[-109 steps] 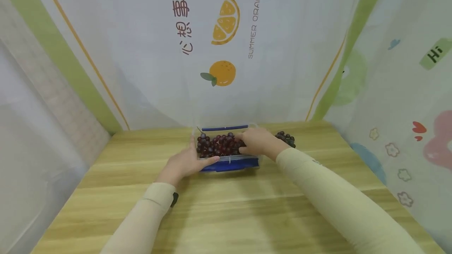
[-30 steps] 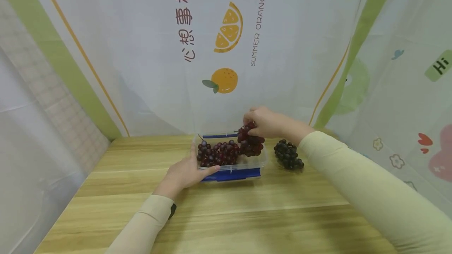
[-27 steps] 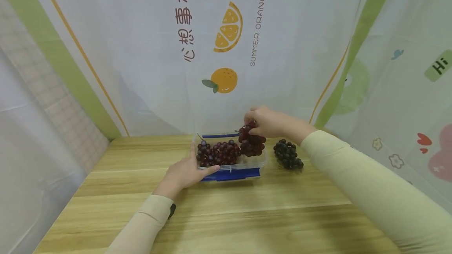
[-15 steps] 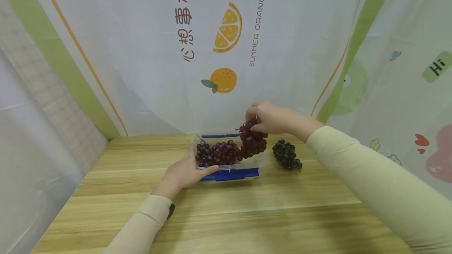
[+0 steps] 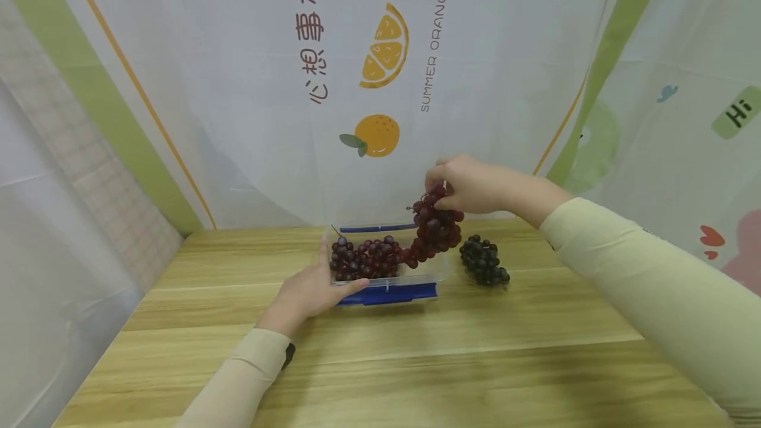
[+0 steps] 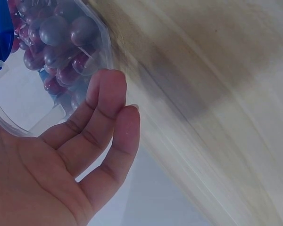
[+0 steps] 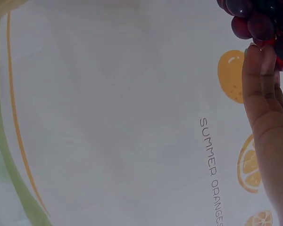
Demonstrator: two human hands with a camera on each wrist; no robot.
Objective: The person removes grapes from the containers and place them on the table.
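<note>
My right hand (image 5: 470, 183) pinches the top of a bunch of red grapes (image 5: 436, 226), which hangs over the right part of a clear plastic container (image 5: 392, 293) with blue clip flaps. Its lower tip reaches the grapes (image 5: 364, 259) left in the container; whether they are joined is unclear. In the right wrist view, fingers (image 7: 259, 77) touch the held grapes (image 7: 254, 21); the thumb is hidden. My left hand (image 5: 309, 288) rests against the container's left end, thumb along the front rim. In the left wrist view its fingers (image 6: 111, 94) are slightly bent beside the container wall.
A bunch of dark, nearly black grapes (image 5: 483, 261) lies on the wooden table (image 5: 380, 362), just right of the container. Behind the table hangs a white curtain (image 5: 255, 117) with orange prints, and another printed curtain (image 5: 672, 170) is on the right.
My right hand, earlier down inside the container, has lifted the red bunch and drawn it up and to the right. The left hand stays at the container's left end.
</note>
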